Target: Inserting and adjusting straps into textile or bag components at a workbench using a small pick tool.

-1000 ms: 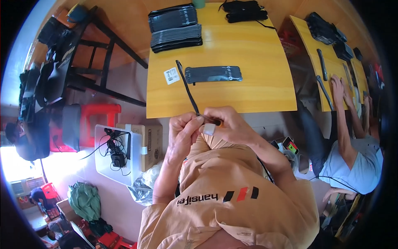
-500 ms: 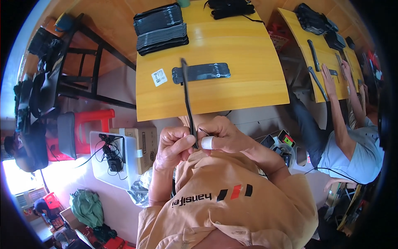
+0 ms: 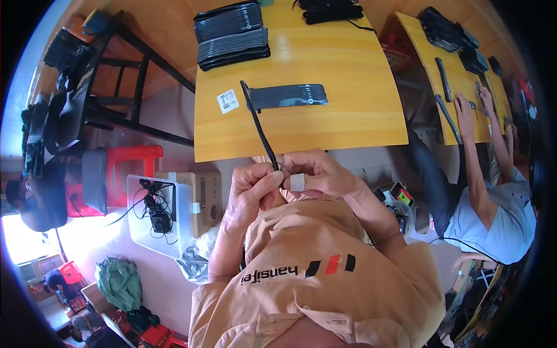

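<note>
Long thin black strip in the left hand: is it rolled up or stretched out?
Stretched out. The strip runs nearly straight from the left hand, no coil showing.

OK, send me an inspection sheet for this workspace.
Surface: yellow wood-grain table.
Work items: black strip in hand; flat black packet and white label lying on the table.
Clutter: stacked flat black packets and black bundle toward the table's far edge.
Hands: left hand grips the strip's near end; right hand is beside it, white wrap on one finger, hold unclear.
Cables: tangled black cables in a clear plastic bin at the person's left.
Surroundings: red stool at left; co-worker's hands over a second table at right.
</note>
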`<state>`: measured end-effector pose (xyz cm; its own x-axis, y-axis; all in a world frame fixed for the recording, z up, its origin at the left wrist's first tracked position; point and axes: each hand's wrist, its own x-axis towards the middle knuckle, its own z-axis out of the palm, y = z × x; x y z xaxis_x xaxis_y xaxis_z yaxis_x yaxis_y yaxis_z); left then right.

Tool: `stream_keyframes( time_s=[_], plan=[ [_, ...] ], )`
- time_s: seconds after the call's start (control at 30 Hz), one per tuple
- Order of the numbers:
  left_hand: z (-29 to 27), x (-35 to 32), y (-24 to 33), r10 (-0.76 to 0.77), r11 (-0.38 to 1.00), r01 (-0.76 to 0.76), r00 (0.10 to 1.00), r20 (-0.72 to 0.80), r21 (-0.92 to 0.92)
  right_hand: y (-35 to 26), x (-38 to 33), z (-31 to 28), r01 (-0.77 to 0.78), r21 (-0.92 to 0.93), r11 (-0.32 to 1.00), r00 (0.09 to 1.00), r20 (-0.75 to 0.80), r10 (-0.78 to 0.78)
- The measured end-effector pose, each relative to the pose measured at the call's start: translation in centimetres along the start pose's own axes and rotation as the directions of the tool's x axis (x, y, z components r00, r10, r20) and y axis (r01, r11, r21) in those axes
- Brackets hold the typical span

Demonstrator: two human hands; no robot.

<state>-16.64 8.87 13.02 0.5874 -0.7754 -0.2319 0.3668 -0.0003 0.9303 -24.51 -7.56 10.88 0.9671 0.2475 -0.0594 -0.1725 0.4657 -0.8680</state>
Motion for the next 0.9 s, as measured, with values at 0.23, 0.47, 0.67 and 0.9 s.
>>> stream_keyframes(
  time_s=[0.23,0.47,0.67,0.9],
  plan=[
    [-0.3,-0.2,-0.2,0.028,0.999,-0.029,0.999,0.023,0.027,-0.2,0.1,1.1,0.148,-0.161,0.976,0.988,-0.015,-0.152],
    [0.0,0.2,-0.7,0.004,0.971,0.011,0.998,0.060,-0.237,-0.1,-0.2,1.8,0.046,0.143,0.989,0.987,-0.157,-0.023],
    [0.9,0.2,-0.6,-0.016,0.901,0.039,0.998,0.058,-0.432,0.9,0.5,0.5,-0.012,0.408,0.913,0.997,-0.070,0.044],
    [0.7,1.4,-1.4,0.032,0.963,-0.061,0.993,-0.114,-0.262,1.0,0.9,1.4,0.297,-0.544,0.785,0.867,-0.190,-0.460]
  ],
)
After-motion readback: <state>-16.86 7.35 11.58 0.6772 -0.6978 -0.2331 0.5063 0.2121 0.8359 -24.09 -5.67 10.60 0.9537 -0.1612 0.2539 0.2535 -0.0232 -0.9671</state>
